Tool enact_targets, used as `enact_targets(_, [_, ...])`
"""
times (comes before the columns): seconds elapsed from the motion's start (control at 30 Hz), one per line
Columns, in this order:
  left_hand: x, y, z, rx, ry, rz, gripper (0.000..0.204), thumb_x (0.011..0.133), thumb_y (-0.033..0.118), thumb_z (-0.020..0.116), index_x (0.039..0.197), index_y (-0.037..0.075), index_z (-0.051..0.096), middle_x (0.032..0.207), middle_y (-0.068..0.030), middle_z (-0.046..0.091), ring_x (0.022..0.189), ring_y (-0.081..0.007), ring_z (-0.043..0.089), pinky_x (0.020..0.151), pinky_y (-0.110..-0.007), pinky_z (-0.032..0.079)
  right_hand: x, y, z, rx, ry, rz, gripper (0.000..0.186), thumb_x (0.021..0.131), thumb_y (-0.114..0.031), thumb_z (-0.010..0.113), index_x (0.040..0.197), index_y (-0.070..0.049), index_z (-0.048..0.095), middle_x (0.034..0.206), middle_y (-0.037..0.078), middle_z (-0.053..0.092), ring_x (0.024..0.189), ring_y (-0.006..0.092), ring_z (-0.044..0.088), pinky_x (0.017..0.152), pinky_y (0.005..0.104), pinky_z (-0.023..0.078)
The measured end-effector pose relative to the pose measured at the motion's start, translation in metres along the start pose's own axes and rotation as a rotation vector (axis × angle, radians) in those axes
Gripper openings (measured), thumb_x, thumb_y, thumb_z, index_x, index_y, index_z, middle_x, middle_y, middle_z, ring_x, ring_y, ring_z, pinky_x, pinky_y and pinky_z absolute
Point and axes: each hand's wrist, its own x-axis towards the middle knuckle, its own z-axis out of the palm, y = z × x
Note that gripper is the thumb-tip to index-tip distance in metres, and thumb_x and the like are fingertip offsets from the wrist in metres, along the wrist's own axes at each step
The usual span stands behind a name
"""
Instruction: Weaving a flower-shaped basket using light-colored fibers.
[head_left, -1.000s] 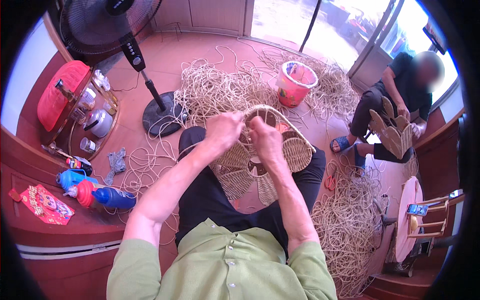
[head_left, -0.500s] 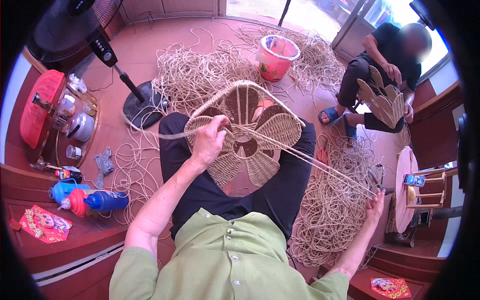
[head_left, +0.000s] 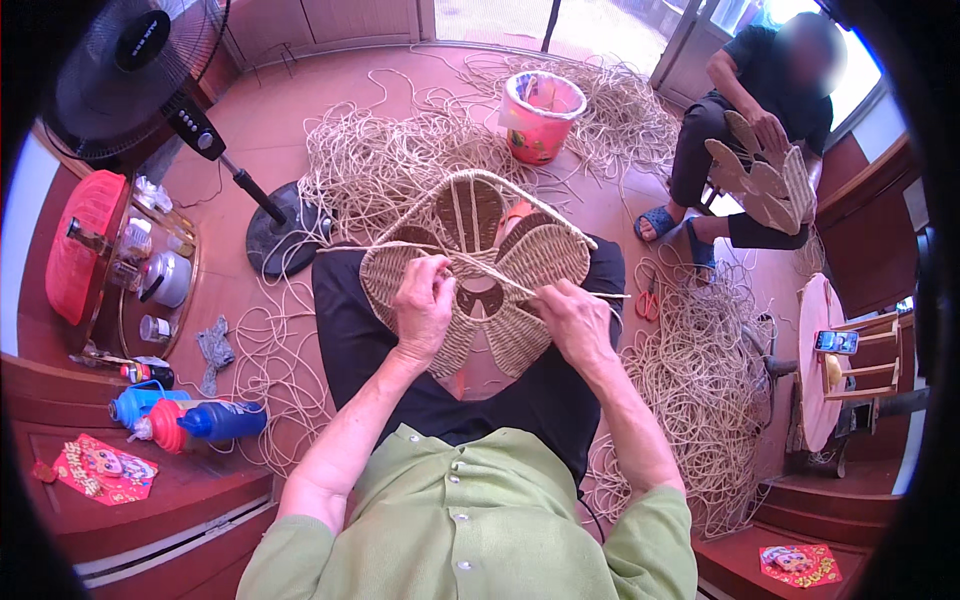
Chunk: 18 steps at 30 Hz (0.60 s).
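In the head view, my right hand is back near my left hand; half a second ago it was stretched far to the right with the cord. Both hands seem to pinch this cord. The flower lies on my legs, between and beyond the hands. I judge the long pull is finished.

A straw-coloured woven flower lies face up across my thighs; its petals ring a round open centre, and a pale rim bows round its far side; the thin cord I hold slants over its middle, trailing left past my left thigh's outer edge.
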Motion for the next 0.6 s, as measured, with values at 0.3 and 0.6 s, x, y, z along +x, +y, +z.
enact_targets(0.3, [0.015, 0.01, 0.008, 0.382, -0.032, 0.118, 0.022, 0.074, 0.011, 0.076, 0.093, 0.015, 0.066, 0.09, -0.0066, 0.053, 0.08, -0.0249, 0.063, 0.066, -0.039, 0.05, -0.184, 0.204, -0.216, -0.171, 0.325, 0.633, 0.022, 0.098, -0.014, 0.055, 0.106, 0.003, 0.067, 0.098, 0.004, 0.067, 0.093, 0.0141, 0.062, 0.078, 0.0279, 0.049])
enact_targets(0.6, [0.029, -0.015, -0.004, 0.18, 0.212, -0.032, 0.007, 0.082, 0.007, 0.067, 0.089, 0.008, 0.067, 0.088, -0.0078, 0.064, 0.08, -0.0295, 0.065, 0.07, -0.039, 0.051, -0.086, 0.078, -0.243, -0.569, 0.421, 0.452, 0.024, 0.09, -0.005, 0.063, 0.114, 0.001, 0.061, 0.109, 0.012, 0.067, 0.084, 0.0192, 0.062, 0.073, 0.0326, 0.05])
